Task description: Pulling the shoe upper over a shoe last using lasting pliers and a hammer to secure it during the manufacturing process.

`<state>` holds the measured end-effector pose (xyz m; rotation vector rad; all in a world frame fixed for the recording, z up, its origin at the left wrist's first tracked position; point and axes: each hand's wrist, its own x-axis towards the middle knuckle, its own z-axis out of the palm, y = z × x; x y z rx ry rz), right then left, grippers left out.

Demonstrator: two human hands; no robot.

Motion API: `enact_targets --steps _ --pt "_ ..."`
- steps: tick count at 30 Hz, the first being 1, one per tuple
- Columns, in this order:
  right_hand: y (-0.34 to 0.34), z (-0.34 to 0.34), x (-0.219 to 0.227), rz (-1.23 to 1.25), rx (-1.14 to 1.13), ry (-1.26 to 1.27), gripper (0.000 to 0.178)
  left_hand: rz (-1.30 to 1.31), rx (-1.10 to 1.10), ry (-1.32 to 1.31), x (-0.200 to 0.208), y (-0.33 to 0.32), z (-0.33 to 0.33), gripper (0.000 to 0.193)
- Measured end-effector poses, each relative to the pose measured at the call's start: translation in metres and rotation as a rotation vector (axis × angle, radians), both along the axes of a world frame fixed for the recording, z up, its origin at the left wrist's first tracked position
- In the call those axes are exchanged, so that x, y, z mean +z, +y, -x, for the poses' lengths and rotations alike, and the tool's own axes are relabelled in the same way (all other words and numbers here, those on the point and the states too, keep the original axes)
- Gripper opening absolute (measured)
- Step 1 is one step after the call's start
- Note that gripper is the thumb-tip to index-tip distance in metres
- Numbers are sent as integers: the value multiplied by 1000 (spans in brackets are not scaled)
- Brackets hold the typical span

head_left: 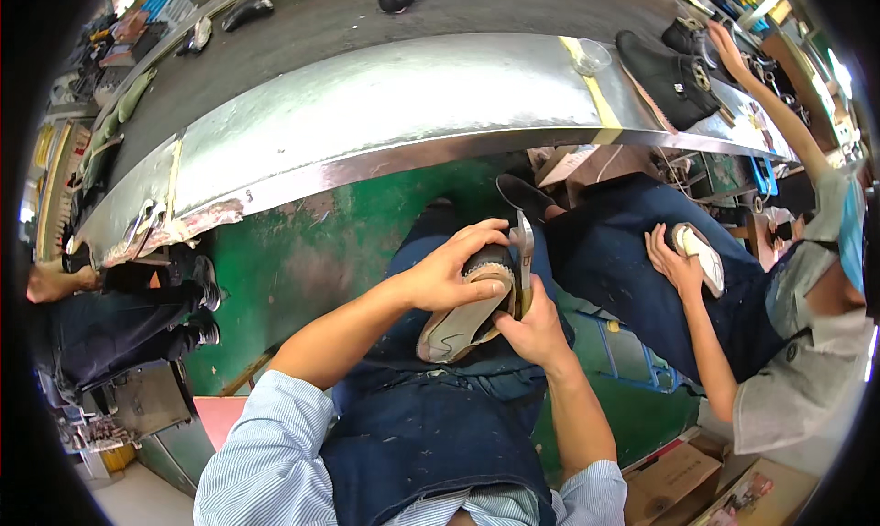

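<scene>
An unfinished black shoe (451, 332) lies bottom up across my lap, its pale underside facing me. A toothed, gathered edge runs round its far end. My left hand (456, 274) is wrapped over that far end, with the thumb lying across the underside. In my right hand (534, 329) is a hammer (524, 240), its metal head upward beside the shoe and its yellowish handle partly hidden by my fingers. That hand is also close against the shoe's right side; whether it touches the shoe is hard to tell.
A metal-edged bench (385, 91) with a dark belt curves ahead, bearing black boots (674, 82) and a clear cup (591, 59). At right a co-worker holds another pale-bottomed shoe (701, 256). Another person's legs (137, 329) are at left. Cardboard boxes (674, 476) stand lower right.
</scene>
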<state>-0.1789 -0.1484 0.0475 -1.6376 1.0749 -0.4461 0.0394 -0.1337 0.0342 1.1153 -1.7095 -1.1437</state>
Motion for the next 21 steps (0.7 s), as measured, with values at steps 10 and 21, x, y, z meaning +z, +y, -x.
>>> enact_targets --steps 10,21 --pt "48 11 43 -208 223 61 31 -28 185 147 -5 45 -43 63" --pt "13 -27 41 -699 322 -129 22 -104 277 38 -8 55 -58 57"
